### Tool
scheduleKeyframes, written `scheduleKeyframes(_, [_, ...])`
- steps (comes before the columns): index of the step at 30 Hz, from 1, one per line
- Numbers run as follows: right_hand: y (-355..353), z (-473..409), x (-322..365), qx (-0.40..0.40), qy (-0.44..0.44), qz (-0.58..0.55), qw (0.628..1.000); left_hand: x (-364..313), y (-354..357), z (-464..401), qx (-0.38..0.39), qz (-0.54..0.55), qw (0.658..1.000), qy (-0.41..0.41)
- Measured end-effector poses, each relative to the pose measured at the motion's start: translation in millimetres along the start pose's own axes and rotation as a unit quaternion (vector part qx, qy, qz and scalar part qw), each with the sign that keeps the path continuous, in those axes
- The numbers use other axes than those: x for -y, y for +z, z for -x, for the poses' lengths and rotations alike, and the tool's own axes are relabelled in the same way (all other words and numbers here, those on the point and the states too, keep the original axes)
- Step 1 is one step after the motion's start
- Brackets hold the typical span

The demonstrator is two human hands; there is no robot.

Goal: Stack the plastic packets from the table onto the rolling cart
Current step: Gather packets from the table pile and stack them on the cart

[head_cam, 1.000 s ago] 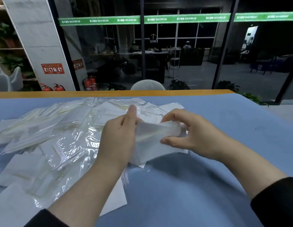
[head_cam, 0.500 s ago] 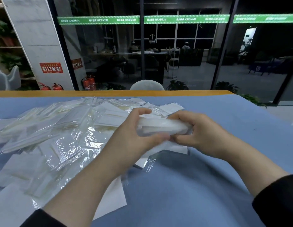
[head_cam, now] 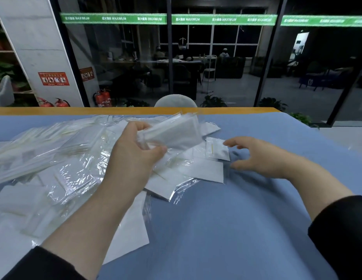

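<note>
Clear plastic over white fill — that is the bundle of packets (head_cam: 172, 132) pinched between the thumb and curled fingers of the left hand (head_cam: 135, 156), lifted above the table (head_cam: 226, 229) and blurred. The right hand (head_cam: 261, 156), fingers spread and loosely bent, hovers beside one small packet (head_cam: 217, 148) holding a thin yellow stick. Half a second ago both hands gripped the bundle — now only the left does. A loose heap of packets (head_cam: 54, 164) covers the table's left side.

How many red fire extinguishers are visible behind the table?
4: two fire extinguishers low at the far left by the white pillar, and two side by side behind the glass. The table edge may hide others.
</note>
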State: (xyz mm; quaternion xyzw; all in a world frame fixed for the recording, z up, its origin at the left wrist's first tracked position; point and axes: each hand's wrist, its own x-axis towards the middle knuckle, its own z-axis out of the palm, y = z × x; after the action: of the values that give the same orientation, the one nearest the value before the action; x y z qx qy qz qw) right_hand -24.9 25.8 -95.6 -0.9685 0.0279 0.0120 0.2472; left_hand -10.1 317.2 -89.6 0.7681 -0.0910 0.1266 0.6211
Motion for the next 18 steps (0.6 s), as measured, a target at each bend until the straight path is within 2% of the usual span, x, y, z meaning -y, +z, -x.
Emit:
scheduleKeyframes(9, [21.7,-17.2,8.5,-0.08,0.015,0.049,0.996,-0.1,2.3,0.8,0.008,-0.023,1.0,0.003])
scheduleKeyframes(14, [30.1,-22.4,3.8,-0.113,0.043,-0.022,0.992,0.2,2.5,0.9,0.004,-0.021,1.0,0.001])
scheduleKeyframes(18, [22.8,-38.0,3.0,-0.089,0.055,-0.032,0.994,2.3,3.6,-2.3,0.015,-0.017,1.0,0.005])
